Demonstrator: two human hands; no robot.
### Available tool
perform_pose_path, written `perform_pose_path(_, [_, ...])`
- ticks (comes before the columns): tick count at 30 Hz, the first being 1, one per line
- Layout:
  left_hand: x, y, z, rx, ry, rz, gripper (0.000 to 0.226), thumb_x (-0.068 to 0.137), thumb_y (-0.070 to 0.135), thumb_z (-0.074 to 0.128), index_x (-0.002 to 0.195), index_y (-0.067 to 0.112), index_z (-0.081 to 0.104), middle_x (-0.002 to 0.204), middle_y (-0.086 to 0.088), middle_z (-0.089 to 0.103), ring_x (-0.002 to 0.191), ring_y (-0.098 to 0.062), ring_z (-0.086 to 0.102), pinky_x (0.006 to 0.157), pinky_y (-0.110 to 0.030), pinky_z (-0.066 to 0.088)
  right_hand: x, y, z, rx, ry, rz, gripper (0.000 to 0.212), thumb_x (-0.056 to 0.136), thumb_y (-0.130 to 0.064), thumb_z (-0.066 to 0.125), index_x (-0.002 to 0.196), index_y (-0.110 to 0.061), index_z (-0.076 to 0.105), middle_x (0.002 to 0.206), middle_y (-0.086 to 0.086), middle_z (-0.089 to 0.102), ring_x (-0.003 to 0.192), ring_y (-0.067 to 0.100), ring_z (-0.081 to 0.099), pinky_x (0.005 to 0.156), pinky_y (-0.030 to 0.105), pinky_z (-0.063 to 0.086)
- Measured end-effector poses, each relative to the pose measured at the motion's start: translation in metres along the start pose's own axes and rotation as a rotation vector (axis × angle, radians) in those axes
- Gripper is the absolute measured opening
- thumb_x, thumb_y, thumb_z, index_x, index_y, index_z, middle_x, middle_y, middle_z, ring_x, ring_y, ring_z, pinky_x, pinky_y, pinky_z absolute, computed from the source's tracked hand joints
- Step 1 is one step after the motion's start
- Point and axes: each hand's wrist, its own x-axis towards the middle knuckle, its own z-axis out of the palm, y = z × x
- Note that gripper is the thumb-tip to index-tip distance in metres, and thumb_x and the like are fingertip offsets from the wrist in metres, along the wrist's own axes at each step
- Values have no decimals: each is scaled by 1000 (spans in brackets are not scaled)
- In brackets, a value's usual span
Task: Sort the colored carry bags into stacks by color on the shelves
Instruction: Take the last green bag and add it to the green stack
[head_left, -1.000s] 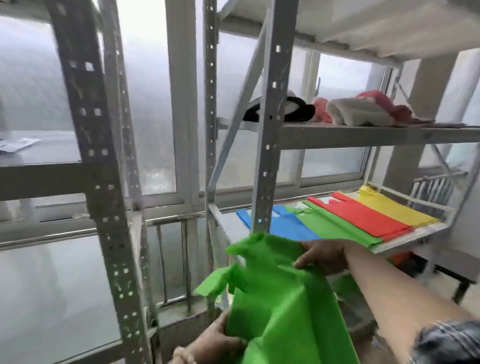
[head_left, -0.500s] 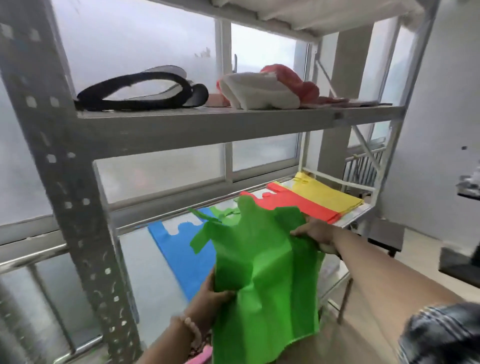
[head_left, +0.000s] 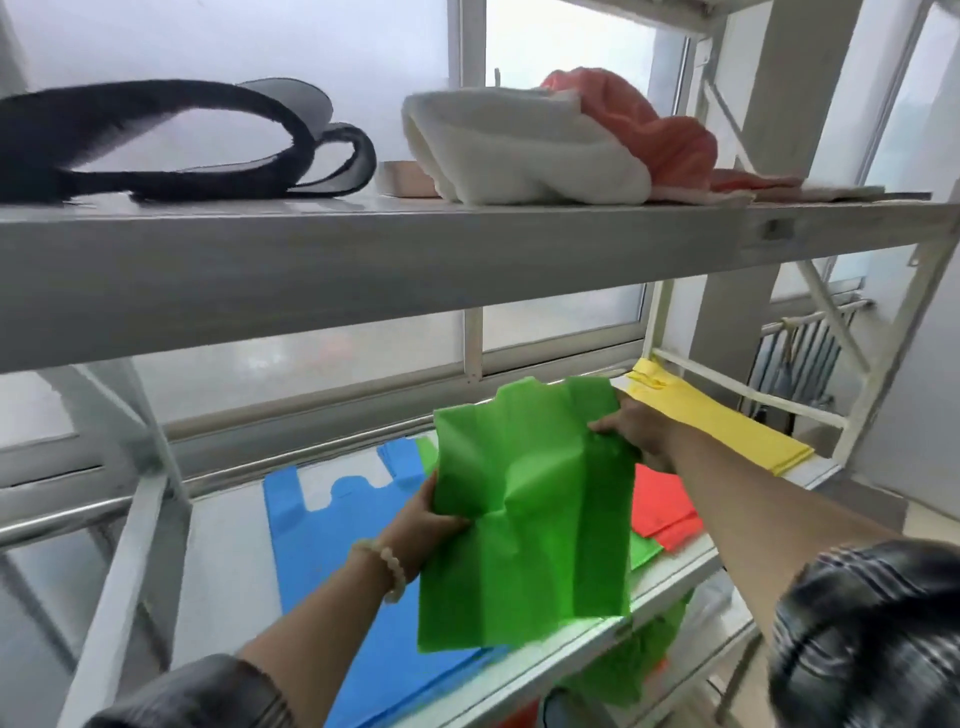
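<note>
Gripping the green bag (head_left: 524, 514) by its side edges, left hand (head_left: 428, 519) and right hand (head_left: 636, 431) are hovering it over the shelf (head_left: 670, 571) between blue stack (head_left: 332, 545) and red stack (head_left: 660, 506), needing handles squared before lowering flat.

sleeves (head_left: 862, 623) — dark plaid, pushed up | left wrist — pale bead bracelet (head_left: 390, 566)

Held bag (head_left: 524, 499) above lower shelf (head_left: 670, 577); flat bags (head_left: 332, 545) beneath; strap (head_left: 156, 145), cloths (head_left: 519, 150) on upper shelf (head_left: 363, 260)
</note>
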Motion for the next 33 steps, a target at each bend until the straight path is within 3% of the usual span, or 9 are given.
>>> perform_pose_path(4, [29, 0, 9, -52, 75, 20, 65, 83, -20, 50, 133, 19, 38, 99, -6, 63, 82, -22, 63, 66, -26, 60, 50, 0, -10, -7, -49, -54, 50, 91, 7, 48, 136, -14, 41, 107, 16, 61, 94, 31, 60, 89, 45, 52])
perform_pose_path(9, [58, -10, 23, -129, 236, 78, 79, 66, -6, 62, 138, 16, 36, 109, -12, 63, 90, -25, 64, 73, -30, 59, 119, -10, -18, -68, -177, -103, 61, 92, 5, 49, 145, -19, 33, 105, 11, 61, 86, 26, 61, 76, 35, 55])
perform_pose_path(14, [86, -23, 41, -180, 402, 94, 72, 80, -17, 54, 138, 22, 34, 112, -11, 61, 93, -27, 62, 72, -30, 59, 171, -18, -15, -144, -211, -215, 52, 92, 7, 49, 137, -15, 41, 108, 13, 58, 73, 17, 58, 54, 18, 56])
perform_pose_path(19, [95, -78, 59, 0, 525, -193, 97, 66, -6, 57, 147, 28, 18, 127, -13, 57, 102, -29, 63, 88, -46, 54, 205, 62, -14, -262, -232, -31, 53, 89, 13, 49, 138, -4, 41, 125, 26, 57, 91, 27, 58, 71, 36, 54])
perform_pose_path(24, [89, -103, 78, 244, 611, -331, 88, 83, -8, 50, 149, 28, 5, 144, -4, 40, 85, -13, 55, 66, -16, 47, 205, 131, -12, -291, -205, 158, 61, 89, 10, 52, 145, -6, 32, 130, 24, 54, 90, 26, 58, 55, 24, 47])
perform_pose_path(28, [93, -78, 82, 374, 608, -116, 77, 85, -7, 50, 146, 31, 23, 148, -3, 36, 56, -10, 53, 51, -16, 46, 217, 102, -15, -81, -225, 7, 56, 89, 13, 49, 141, -7, 40, 114, 16, 60, 79, 23, 61, 65, 28, 54])
perform_pose_path(30, [94, -57, 83, 437, 655, 131, 71, 86, -7, 54, 139, 33, 30, 142, 1, 44, 93, -22, 66, 75, -17, 52, 218, 70, -18, 105, -206, -137, 56, 89, 10, 51, 139, -15, 45, 108, 9, 62, 87, 24, 62, 78, 33, 55])
perform_pose_path(31, [94, -46, 83, 447, 686, 249, 70, 85, -7, 56, 135, 34, 31, 139, 6, 46, 113, -17, 59, 89, -11, 46, 219, 53, -23, 166, -181, -214, 56, 88, 8, 52, 137, -19, 47, 109, 6, 63, 93, 23, 62, 84, 35, 54])
perform_pose_path(33, [99, -38, 76, 423, 730, 354, 68, 84, -8, 58, 133, 33, 34, 132, 11, 48, 118, -6, 53, 101, -12, 40, 220, 28, -33, 252, -164, -353, 53, 89, 7, 52, 133, -22, 51, 109, 2, 64, 91, 18, 63, 85, 33, 55])
